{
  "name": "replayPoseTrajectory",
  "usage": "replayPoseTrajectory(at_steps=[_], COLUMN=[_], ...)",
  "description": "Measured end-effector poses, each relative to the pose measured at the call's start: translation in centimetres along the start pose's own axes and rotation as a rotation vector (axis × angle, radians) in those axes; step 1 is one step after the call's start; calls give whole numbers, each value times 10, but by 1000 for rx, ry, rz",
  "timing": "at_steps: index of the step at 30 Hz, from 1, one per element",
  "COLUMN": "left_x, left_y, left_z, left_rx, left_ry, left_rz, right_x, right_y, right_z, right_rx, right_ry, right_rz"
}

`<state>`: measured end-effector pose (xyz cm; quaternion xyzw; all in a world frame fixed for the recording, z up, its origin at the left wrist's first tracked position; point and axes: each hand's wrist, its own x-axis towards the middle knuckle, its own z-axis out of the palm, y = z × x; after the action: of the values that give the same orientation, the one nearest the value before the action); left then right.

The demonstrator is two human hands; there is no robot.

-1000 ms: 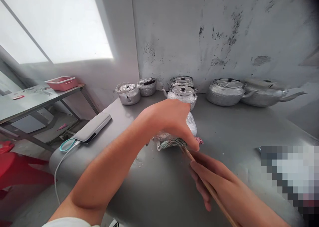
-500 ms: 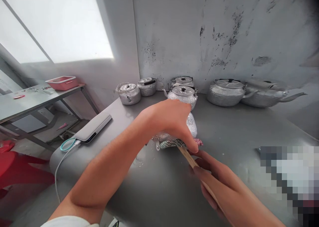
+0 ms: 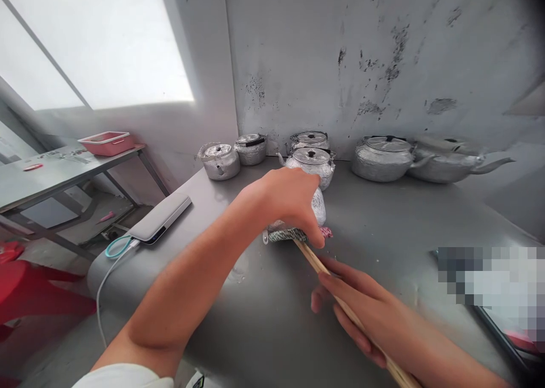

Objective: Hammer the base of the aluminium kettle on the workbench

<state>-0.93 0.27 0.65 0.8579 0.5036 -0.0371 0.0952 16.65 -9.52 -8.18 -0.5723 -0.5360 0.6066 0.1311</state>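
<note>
1. Head view: the nearest aluminium kettle (image 3: 319,206) stands on the grey table (image 3: 383,217), largely hidden under the left hand (image 3: 293,197), its cord-wrapped handle (image 3: 281,236) lowered on the near side.
2. The left hand arches over this kettle, its thumb overlapping the handle's red-and-white cord end, probably to steady it; its other fingers are out of sight, so I cannot tell how firmly they grip.
3. The right hand (image 3: 364,303) grasps a wooden stick (image 3: 310,257), thumb on top and fingers below, likely for aim. The stick's far end meets the handle in the view; whether it presses on it is unclear.
4. Another lidded kettle (image 3: 313,158) stands behind, towards the wall, perhaps to leave working room in front.
</note>
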Motion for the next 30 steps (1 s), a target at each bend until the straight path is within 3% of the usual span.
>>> replayPoseTrajectory(at_steps=[6, 14, 19, 30], left_x=[2, 3, 2, 5], left_y=[-4, -1, 1, -2], left_z=[-2, -3, -3, -2], left_rx=[-1, 3, 19, 8], left_ry=[-35, -57, -49, -25], left_rz=[4, 1, 7, 26], right_x=[-7, -16, -10, -6], right_y=[-4, -6, 3, 4], right_z=[-1, 9, 9, 8], right_rx=[-73, 142, 107, -6], right_ry=[30, 254, 227, 292], right_rz=[0, 70, 104, -134])
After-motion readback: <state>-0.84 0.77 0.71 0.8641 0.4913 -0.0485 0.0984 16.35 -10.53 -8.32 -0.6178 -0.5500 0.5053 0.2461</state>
